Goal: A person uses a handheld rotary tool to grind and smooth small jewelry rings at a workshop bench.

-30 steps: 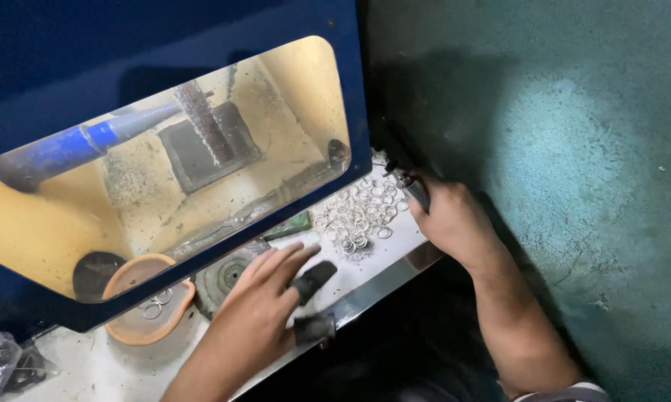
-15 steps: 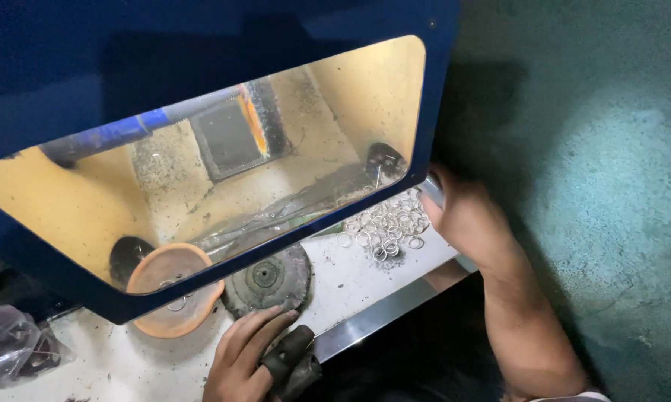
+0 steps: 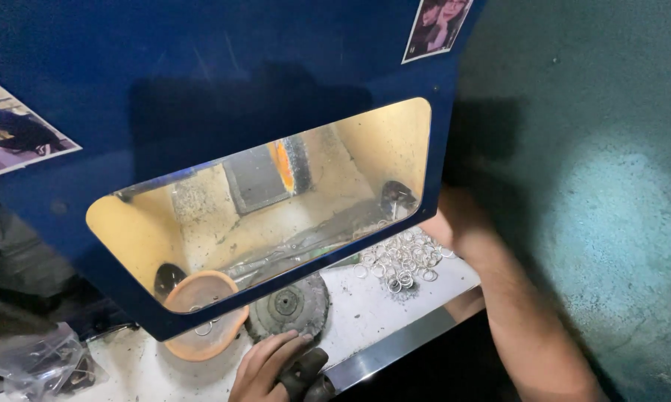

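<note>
While the left hand (image 3: 265, 365) curls on a dark tool (image 3: 303, 372), the right hand's (image 3: 455, 223) grip is hidden.

Left hand (image 3: 265, 366) lies low and palm down, fingers loosely curled, fingertips dark-covered. Right hand (image 3: 455, 223) reaches forward on an outstretched bare forearm, fingers hidden from view.

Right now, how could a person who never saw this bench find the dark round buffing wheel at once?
Start at the big blue hood with its clear window. Below its lower edge, on the white bench, the buffing wheel lies flat, just above the left hand. Unlike the orange bowl to its left and the small metal rings to its right, it is dark, fuzzy-edged, with a central hub.
</note>
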